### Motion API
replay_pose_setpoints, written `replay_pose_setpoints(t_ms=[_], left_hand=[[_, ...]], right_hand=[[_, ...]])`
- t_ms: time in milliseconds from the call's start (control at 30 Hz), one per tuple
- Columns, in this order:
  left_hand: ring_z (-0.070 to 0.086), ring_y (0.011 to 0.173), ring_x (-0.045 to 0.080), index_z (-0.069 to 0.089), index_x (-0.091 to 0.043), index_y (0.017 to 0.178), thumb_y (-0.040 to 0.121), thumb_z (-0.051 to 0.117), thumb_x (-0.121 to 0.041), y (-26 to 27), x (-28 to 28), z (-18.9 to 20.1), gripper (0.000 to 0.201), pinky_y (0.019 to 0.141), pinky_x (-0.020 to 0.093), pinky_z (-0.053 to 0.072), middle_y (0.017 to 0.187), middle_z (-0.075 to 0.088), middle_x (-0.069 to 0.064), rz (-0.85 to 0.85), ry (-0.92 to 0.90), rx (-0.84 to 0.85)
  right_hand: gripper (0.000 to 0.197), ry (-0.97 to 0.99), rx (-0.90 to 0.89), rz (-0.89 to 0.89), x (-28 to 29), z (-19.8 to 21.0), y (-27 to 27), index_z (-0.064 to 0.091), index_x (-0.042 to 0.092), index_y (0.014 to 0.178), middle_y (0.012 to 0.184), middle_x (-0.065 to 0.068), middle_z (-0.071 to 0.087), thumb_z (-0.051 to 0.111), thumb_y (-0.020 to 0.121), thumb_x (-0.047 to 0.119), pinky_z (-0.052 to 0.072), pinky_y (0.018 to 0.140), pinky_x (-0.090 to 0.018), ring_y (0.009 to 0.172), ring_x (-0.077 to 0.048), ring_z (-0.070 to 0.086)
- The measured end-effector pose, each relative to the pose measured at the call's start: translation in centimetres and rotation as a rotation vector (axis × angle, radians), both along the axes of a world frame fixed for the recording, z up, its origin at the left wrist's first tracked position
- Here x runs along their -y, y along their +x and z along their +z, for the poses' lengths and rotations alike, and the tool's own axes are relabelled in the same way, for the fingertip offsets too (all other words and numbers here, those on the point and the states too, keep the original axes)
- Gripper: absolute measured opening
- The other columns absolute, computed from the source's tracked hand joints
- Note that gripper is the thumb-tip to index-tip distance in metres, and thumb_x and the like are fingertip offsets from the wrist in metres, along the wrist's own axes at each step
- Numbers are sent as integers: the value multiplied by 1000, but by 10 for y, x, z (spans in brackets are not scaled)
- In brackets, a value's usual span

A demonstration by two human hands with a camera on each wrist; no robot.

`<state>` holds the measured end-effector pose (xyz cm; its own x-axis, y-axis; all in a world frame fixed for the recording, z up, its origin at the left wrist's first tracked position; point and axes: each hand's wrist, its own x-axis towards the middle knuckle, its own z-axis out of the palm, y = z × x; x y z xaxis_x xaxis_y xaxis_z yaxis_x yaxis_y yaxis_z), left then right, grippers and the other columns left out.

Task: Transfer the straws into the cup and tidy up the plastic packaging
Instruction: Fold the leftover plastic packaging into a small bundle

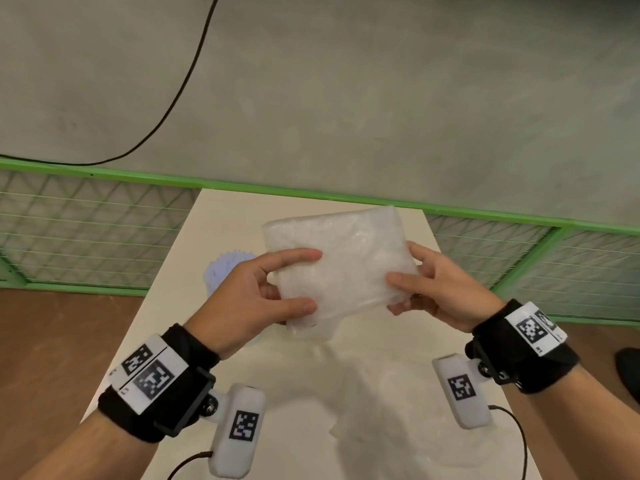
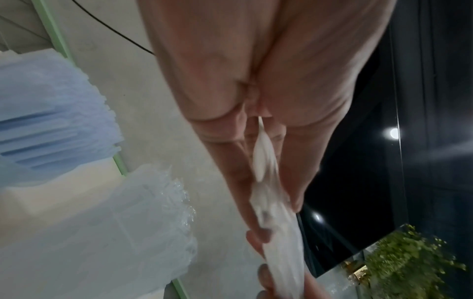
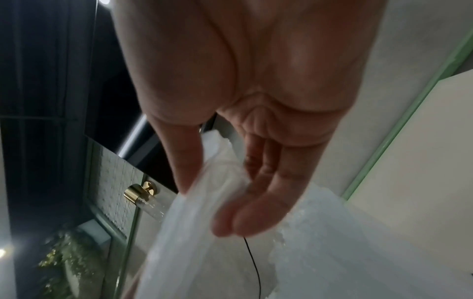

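Observation:
I hold a folded sheet of clear plastic packaging (image 1: 346, 265) in the air above the pale table (image 1: 242, 216). My left hand (image 1: 308, 280) pinches its left edge between thumb and fingers. My right hand (image 1: 403, 268) pinches the right edge the same way. The left wrist view shows the packaging (image 2: 276, 232) edge-on between my fingers, and in the right wrist view the packaging (image 3: 192, 232) hangs from thumb and fingers. Pale blue straws (image 1: 225, 268) stand in a translucent cup behind my left hand, which hides most of the cup. The straws (image 2: 51, 131) also show at the left of the left wrist view.
More crumpled clear plastic (image 1: 381, 410) lies on the table near its front edge, between my wrists. A green wire fence (image 1: 104, 174) runs behind the table. A black cable (image 1: 180, 88) crosses the grey floor beyond it. Brown floor flanks the table.

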<state>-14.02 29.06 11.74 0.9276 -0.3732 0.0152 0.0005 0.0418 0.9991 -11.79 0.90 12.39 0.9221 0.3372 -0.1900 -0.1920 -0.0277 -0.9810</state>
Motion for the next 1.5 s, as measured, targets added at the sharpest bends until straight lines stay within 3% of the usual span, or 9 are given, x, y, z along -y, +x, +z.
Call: replay_pose_setpoints(t_ms=[133,300,400,600,733,867,1000,1267,1500], left_hand=[[73,86,27,62,-26,123,76,71,12,0,3,-1,61,76,32,60,107,75,0,33,-69,2],[70,101,25,62,-30,126,70,79,6,-3,20,-5,68,87,45,57,116,70,4,181,-214,84],[69,105,20,56,-31,129,75,74,10,-7,35,-8,70,85,40,58,131,62,3,236,-246,142],[66,110,23,32,-66,128,68,80,-27,-12,15,-14,86,83,45,57,126,64,3,220,-293,39],[69,95,26,47,-40,135,72,74,-45,2,-14,-10,69,82,36,56,104,71,17,-58,12,-113],[70,77,27,65,-18,118,90,62,-10,5,-8,-6,29,66,28,57,93,73,24,-107,99,-129],[66,82,46,69,-8,110,87,62,-3,4,-3,-13,24,65,37,60,93,70,31,28,-19,-111],[72,78,17,80,-18,71,93,42,15,-5,0,-13,55,66,21,56,84,76,4,19,-86,-50],[64,80,17,73,-20,85,84,59,-17,-14,7,-5,14,62,26,53,93,66,0,-159,-224,-142]], right_hand=[[56,116,135,-90,2,5,4,60,11,128,103,-25,66,80,76,7,55,62,-26,72,-24,62],[88,601,-36,-115,-31,-15,-3,51,10,135,130,-17,55,89,63,43,49,96,-42,111,-31,56],[71,527,-41,-107,-60,-20,-11,46,-1,139,137,-24,54,71,85,37,44,105,-47,125,-38,53],[30,350,-43,-172,-46,-21,-6,67,1,114,112,-17,71,56,87,9,59,82,-41,97,-26,71],[24,78,-64,64,-28,-22,-10,78,8,97,98,-14,75,56,87,6,60,70,-32,83,-21,73],[36,-51,-58,185,-26,-13,-12,80,13,82,86,-8,75,50,95,-3,56,64,-23,75,-16,72],[26,65,3,88,-21,-16,-8,72,3,108,114,-19,70,71,83,8,59,82,-45,100,-33,69],[61,148,119,22,-22,-16,-15,80,17,69,86,-10,76,41,83,-28,61,68,-32,78,-22,73],[57,182,210,70,-23,-10,-12,79,9,66,101,-13,75,41,70,-34,58,73,-36,89,-31,71]])
